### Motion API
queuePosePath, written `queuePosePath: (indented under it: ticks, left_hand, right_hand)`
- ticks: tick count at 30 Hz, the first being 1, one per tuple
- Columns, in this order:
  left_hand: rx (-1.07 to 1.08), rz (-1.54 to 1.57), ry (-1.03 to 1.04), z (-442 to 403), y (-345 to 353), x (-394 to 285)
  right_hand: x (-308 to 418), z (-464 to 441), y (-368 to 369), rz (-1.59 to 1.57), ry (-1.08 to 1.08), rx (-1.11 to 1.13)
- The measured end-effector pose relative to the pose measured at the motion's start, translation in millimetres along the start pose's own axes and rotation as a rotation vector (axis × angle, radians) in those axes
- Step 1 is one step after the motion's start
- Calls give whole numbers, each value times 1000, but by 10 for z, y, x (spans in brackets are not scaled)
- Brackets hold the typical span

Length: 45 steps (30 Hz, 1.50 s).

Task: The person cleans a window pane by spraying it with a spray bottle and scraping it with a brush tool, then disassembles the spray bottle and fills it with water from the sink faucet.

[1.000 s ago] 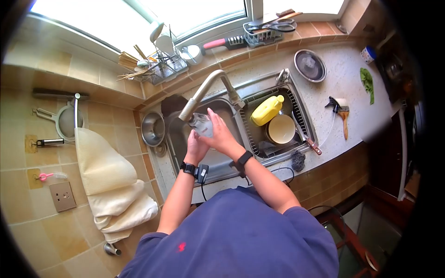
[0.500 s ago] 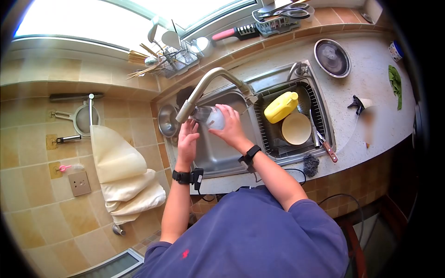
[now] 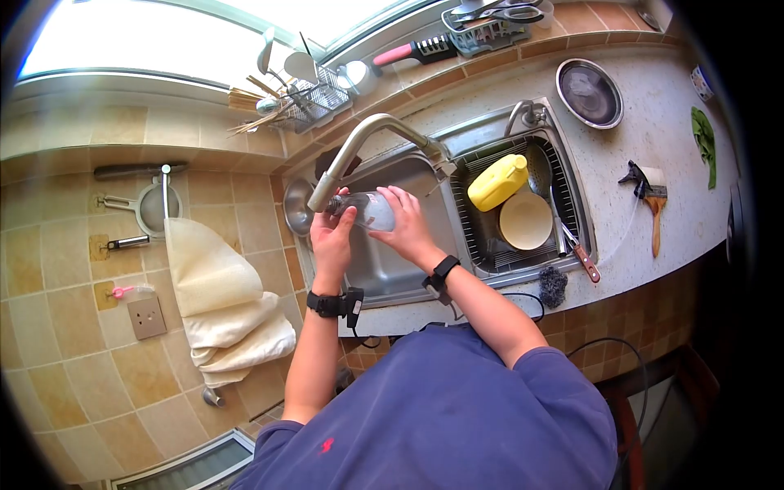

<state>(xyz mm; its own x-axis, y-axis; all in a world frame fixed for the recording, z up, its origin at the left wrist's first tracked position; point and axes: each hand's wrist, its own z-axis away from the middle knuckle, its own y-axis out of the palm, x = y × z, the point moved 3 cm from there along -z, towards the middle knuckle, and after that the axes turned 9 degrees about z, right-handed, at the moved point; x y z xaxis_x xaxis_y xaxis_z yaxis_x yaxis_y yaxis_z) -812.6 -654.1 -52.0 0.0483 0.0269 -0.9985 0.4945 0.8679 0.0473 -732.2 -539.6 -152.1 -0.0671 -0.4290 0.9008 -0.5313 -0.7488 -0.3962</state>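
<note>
A clear bottle (image 3: 374,212) with faint cloudy contents or film lies nearly sideways over the left sink basin (image 3: 388,269), its neck pointing left beneath the faucet (image 3: 349,153) spout. My right hand (image 3: 410,231) is wrapped round the bottle's body. Around the neck end, my left hand (image 3: 330,245) closes with the thumb on the near side; some of its fingers are hidden behind the bottle. Whether water is running from the spout, I cannot tell.
A metal bowl (image 3: 299,207) sits left of the basin. The right basin's rack (image 3: 490,260) holds a yellow bottle (image 3: 498,183), a cream bowl (image 3: 525,221) and utensils. On the counter are a knife (image 3: 581,260), a scrubber (image 3: 553,287), a brush (image 3: 656,214) and a round pan (image 3: 589,94).
My left hand has turned and closed in round the bottle's neck, its thumb now against it. My right hand keeps its grip on the body. The view has shifted slightly.
</note>
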Motion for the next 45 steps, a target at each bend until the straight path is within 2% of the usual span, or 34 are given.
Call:
queuePosePath:
  ticks: [13, 17, 20, 25, 26, 29, 32, 35, 41, 45]
  left_hand:
    - [72, -7, 99, -116, -14, -52]
    - [66, 104, 109, -147, -37, -21]
    - [63, 100, 79, -160, -50, -61]
    - [39, 73, 104, -167, -36, -113]
    - [38, 75, 103, -159, -31, -112]
    - [19, 99, 99, -166, -48, -75]
    - [4, 92, 74, -156, -40, -93]
    - [59, 84, 102, -169, -47, -101]
    - [116, 95, 115, -216, -29, -92]
    - [114, -33, 133, -289, 65, -72]
  right_hand:
    - [20, -46, 20, 23, 23, -3]
    - [39, -55, 49, 6, 28, 10]
    - [-7, -58, 94, -76, -15, -15]
    - [-253, -7, 147, -263, 48, -43]
    - [-333, 20, 203, -301, 63, -34]
    - [-666, 89, 575, -543, 380, 28]
    - [-611, 104, 526, -1176, 657, 260]
    - [-531, 96, 436, -1196, 732, 269]
    - [-491, 78, 407, -1128, 633, 195]
    - [-537, 50, 418, -1136, 628, 163]
